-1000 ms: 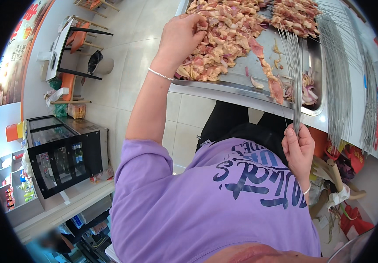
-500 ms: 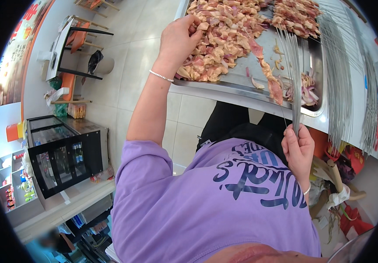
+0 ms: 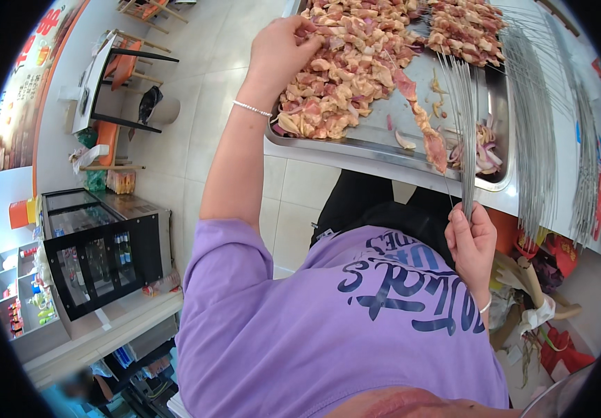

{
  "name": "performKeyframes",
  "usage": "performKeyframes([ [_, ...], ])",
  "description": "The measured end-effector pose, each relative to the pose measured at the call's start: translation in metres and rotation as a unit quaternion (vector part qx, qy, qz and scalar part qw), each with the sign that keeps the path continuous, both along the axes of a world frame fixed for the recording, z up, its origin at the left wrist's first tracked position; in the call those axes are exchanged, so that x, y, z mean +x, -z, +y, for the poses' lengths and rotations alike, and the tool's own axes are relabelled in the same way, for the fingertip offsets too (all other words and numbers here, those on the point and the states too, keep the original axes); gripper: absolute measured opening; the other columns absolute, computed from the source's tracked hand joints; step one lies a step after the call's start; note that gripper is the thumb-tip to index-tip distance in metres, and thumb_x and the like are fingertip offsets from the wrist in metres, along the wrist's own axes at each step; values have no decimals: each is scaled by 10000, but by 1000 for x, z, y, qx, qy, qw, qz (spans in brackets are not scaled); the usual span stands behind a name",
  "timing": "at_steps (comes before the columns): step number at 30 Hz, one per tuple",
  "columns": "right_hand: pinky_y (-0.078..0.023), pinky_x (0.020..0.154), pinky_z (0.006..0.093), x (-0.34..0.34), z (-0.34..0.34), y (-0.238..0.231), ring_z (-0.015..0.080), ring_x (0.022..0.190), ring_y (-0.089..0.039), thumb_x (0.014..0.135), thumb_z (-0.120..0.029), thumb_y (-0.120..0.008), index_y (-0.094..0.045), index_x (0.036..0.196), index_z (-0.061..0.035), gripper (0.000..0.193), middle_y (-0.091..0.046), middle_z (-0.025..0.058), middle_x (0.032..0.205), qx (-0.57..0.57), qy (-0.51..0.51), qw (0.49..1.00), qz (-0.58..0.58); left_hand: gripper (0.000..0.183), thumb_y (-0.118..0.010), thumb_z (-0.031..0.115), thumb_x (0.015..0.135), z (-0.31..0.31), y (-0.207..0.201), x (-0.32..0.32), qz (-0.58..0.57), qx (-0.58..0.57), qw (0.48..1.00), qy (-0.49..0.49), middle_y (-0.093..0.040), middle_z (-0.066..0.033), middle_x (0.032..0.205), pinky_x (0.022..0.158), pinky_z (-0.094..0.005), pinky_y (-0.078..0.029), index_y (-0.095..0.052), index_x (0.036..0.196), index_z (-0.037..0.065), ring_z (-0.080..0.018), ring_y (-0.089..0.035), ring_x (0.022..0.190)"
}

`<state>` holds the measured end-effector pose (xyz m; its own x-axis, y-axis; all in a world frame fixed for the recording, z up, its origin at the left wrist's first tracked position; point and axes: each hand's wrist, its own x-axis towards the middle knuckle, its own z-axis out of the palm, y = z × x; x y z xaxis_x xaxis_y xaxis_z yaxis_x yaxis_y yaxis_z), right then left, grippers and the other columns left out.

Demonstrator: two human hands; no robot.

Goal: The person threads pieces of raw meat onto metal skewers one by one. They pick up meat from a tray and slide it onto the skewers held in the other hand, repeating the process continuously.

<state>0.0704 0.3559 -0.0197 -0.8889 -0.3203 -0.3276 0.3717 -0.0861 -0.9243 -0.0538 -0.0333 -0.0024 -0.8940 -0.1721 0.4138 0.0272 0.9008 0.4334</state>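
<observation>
My left hand (image 3: 281, 54) is at the left edge of the pile of marinated raw meat pieces (image 3: 346, 76), thumb and fingers curled together on a piece of meat. The fingertips are partly hidden. Low in front of my body on the right, my right hand (image 3: 472, 240) grips a bundle of thin metal skewers (image 3: 466, 118), tips pointing away from me. One skewer slants out of this grip, threaded with meat pieces (image 3: 424, 125), over the metal tray (image 3: 363, 146). Finished-looking meat skewers (image 3: 466, 31) lie at the tray's far right.
Sliced purple onion (image 3: 485, 153) lies in the tray's near right corner. More bare metal skewers (image 3: 534, 132) are spread on the white table right of the tray. A glass-door fridge (image 3: 105, 251) stands at left, with a table and orange chairs (image 3: 123, 66) beyond.
My left hand stays at the pile, its fingers slightly shifted over the meat. The tray sits a little lower in view. My right hand keeps its grip on the skewers.
</observation>
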Motion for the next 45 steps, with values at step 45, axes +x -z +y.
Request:
performKeyframes([
  [45, -322, 499, 173, 0, 22, 2, 21, 578, -427, 1004, -93, -536, -547, 974, 6, 104, -496, -28, 756, -24, 40, 999, 20, 142, -652, 82, 809, 39, 4, 43, -24, -133, 986, 103, -670, -75, 940, 811, -391, -467, -682, 949, 80, -289, -592, 890],
])
